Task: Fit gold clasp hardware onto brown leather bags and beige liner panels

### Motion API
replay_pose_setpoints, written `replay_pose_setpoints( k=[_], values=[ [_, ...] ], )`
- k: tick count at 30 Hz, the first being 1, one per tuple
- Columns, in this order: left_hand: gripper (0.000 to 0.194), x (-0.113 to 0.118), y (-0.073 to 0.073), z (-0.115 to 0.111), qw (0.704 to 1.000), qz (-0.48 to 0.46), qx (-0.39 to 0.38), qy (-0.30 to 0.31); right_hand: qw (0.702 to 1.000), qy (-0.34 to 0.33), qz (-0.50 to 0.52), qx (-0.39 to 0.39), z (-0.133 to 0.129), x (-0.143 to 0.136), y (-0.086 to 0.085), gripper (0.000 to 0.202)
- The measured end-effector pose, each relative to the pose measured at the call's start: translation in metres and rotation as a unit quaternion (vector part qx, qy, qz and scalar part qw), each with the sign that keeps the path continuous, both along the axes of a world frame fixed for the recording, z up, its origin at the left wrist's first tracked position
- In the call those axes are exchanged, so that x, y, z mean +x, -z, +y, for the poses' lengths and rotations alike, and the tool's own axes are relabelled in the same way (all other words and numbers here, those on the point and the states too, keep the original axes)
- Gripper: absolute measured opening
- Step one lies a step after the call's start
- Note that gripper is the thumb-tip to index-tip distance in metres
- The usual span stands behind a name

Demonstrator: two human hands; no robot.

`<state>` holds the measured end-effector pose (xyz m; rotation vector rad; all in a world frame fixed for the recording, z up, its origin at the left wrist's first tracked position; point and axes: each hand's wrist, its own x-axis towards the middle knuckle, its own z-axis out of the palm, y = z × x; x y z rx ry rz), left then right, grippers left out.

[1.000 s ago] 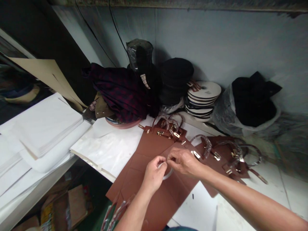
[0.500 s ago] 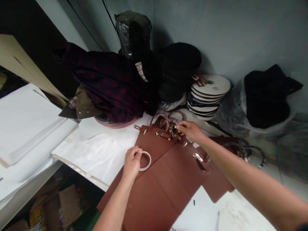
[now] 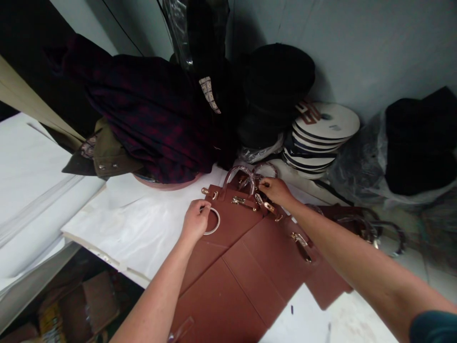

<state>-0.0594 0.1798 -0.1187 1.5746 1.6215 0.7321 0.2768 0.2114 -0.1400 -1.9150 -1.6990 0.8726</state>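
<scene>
Brown leather-like bag panels (image 3: 221, 281) lie overlapping on the white-covered table, with gold metal fittings (image 3: 302, 240) and plastic-wrapped handles (image 3: 240, 172) at their upper ends. My left hand (image 3: 195, 220) pinches a thin pale ring (image 3: 218, 221), perhaps a roll of tape, above the left panel. Over by the handles and fittings, my right hand (image 3: 274, 190) has its fingers pressed together at a piece of hardware; what they hold is too small to make out.
Dark checked cloth (image 3: 143, 114) is heaped in a pink basin (image 3: 167, 186) at the back left. Behind the panels stand black rolls (image 3: 278, 95) and stacked white reels (image 3: 326, 124). White sheets (image 3: 32, 181) lie left, plastic-wrapped black material (image 3: 417, 143) right.
The camera view has shifted closer. My left hand has moved up the left panel with the ring. My right hand stays by the handles, its fingers still together.
</scene>
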Motion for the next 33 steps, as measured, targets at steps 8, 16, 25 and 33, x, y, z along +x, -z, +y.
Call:
replay_pose_setpoints(
  k=[8,16,25,33],
  values=[
    [0.027,0.014,-0.026,-0.024,0.996,0.006,0.076,-0.045,0.996,0.006,-0.085,0.034,-0.010,-0.007,-0.005,0.019],
    [0.032,-0.015,-0.052,-0.047,0.997,0.001,0.035,-0.064,0.983,-0.042,-0.172,0.048,-0.017,-0.013,-0.014,0.015],
    [0.031,-0.092,-0.026,-0.056,0.976,0.084,0.057,-0.193,0.991,-0.001,-0.132,0.032,-0.016,-0.013,-0.023,0.013],
    [0.032,-0.012,-0.082,-0.122,0.989,-0.120,-0.028,-0.079,0.991,-0.002,0.094,0.098,-0.084,-0.058,-0.102,0.026]
  ],
)
